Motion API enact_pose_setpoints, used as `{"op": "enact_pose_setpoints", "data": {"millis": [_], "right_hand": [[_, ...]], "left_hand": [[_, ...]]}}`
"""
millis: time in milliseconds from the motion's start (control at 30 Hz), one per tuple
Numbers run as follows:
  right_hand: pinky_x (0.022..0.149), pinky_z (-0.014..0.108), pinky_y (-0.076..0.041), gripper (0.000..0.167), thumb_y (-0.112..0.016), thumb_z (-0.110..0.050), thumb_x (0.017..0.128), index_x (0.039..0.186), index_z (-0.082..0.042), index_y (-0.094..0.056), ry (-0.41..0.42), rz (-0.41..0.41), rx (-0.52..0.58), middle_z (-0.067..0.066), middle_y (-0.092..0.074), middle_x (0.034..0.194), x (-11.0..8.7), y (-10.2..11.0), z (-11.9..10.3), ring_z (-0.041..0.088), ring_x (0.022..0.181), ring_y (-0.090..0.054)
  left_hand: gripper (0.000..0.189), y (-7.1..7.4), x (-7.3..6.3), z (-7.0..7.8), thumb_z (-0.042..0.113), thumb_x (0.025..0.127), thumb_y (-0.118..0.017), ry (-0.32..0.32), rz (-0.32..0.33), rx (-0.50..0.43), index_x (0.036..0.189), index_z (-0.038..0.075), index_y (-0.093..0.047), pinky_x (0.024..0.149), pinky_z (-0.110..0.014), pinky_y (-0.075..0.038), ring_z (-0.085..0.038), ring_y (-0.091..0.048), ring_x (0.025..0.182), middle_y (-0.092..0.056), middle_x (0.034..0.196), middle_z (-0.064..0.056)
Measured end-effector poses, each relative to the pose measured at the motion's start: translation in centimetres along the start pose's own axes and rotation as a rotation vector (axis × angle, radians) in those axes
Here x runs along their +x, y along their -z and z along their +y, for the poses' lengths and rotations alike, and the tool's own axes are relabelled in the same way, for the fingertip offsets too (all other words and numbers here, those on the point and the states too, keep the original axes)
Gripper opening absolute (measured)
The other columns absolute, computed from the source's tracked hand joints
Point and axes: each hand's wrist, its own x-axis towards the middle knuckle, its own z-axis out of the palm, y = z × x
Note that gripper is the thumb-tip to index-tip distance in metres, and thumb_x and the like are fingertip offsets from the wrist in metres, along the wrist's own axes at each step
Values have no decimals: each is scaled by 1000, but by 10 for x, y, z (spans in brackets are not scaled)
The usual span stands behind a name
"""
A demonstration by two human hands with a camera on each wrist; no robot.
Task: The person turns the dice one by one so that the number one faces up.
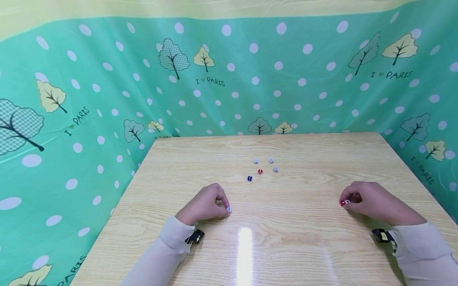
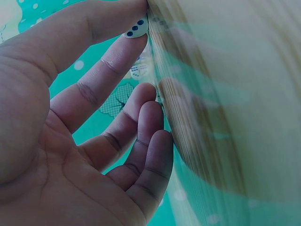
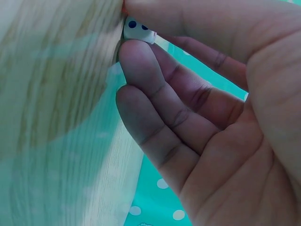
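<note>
Pinching dice (image 1: 229, 209), 2 hands (image 1: 206, 203) at a wood-grain table (image 1: 286, 226), green white-dotted curtain (image 1: 243, 89) behind

I count five white dice (image 1: 255, 161) (image 1: 271, 161) (image 1: 275, 169) (image 1: 229, 209) (image 1: 347, 202), two red dice (image 1: 260, 172) (image 1: 342, 203), one blue die (image 1: 249, 178), two hands (image 1: 208, 203) (image 1: 373, 200), two black wrist straps (image 1: 196, 236) (image 1: 381, 236) and one wooden table (image 1: 304, 230) here.

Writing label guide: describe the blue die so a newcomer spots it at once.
On the wooden table, look beyond and right of the left hand to five loose dice. The blue die is their leftmost and nearest the person, close to the red die. It alone has a dark blue body; its neighbours are red or white.
</note>
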Motion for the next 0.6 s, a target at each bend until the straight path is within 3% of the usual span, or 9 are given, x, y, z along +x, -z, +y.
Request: {"op": "enact_pose_setpoints", "data": {"millis": [267, 600], "right_hand": [[65, 26, -50, 22, -85, -21, 84, 102, -18, -75, -16, -30, 8, -6, -68, 92, 0, 4, 1, 13, 82, -60], [68, 28, -51, 37, -86, -35, 83, 108, -11, -74, 63, -68, -3, -3, -69, 97, 14, 9, -13, 13, 84, -58]], "left_hand": [[18, 1, 1, -1, 23, 75, -90, -3, -1, 1, 71, 28, -73, 85, -36, -45, -15, -56, 95, -60, 101, 9], [18, 1, 0, 0, 21, 76, -90, 18, -14, -12, 71, 26, -74, 87, -38, -45, -18, -56, 96, -60, 104, 7]]}}
